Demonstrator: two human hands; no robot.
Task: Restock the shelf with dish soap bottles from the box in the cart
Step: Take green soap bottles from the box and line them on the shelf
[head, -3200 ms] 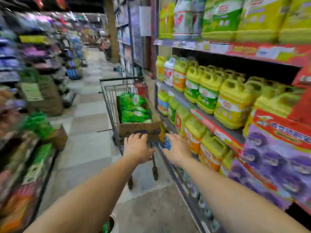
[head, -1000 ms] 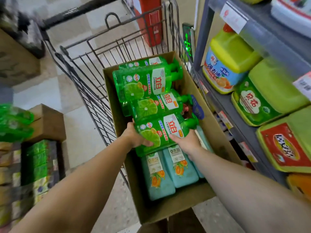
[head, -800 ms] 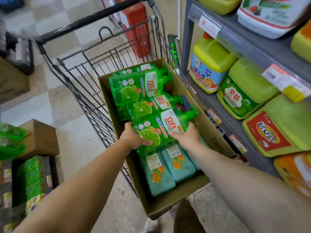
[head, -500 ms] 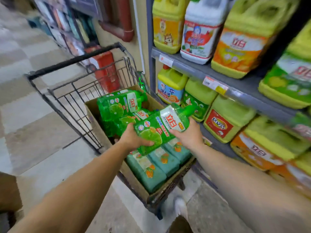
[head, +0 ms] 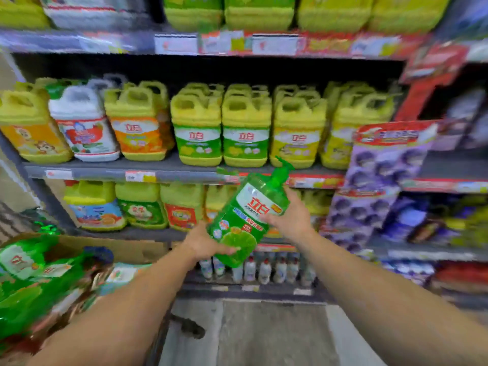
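Observation:
I hold a green dish soap bottle (head: 248, 212) with a pump top in front of the shelves, tilted with the pump up and to the right. My left hand (head: 204, 243) grips its base from the left. My right hand (head: 291, 217) grips its upper body from the right. The cardboard box (head: 126, 249) sits at the lower left, with more green bottles (head: 29, 276) lying in it, blurred. The shelf (head: 169, 170) ahead carries rows of yellow jugs (head: 245, 130).
A lower shelf (head: 137, 233) holds more yellow jugs. Small white bottles (head: 264, 270) stand on the bottom shelf behind the held bottle. A purple display stand (head: 375, 186) rises at the right. Bare floor (head: 264, 334) lies below my arms.
Both hands have lifted the green bottle out of the box and carried it right, up to the shelves. My view has swung from the cart to the shelf front.

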